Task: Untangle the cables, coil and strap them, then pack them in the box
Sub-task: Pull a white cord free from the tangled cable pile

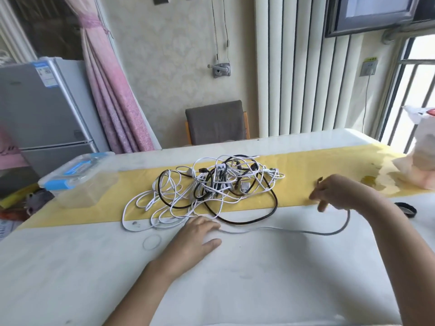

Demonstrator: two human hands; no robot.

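Cables point(211, 187), white and black, heaped in a tangle on the yellow runner point(306, 168), with one grey cable point(294, 230) drawn out between two hands.
The left hand point(197, 234) lies flat on the white table point(259, 278) at the near edge of the heap, fingers straight, pressing the grey cable down where it leaves the tangle. The cable runs right along the table and curves up to the right hand point(339, 191), blurred, whose curled fingers pinch its end, a dark plug poking above them. A clear plastic box point(80, 182) with blue latches stands at the runner's left end, apart from the heap. A black strap point(406, 209) lies just beside the right forearm.
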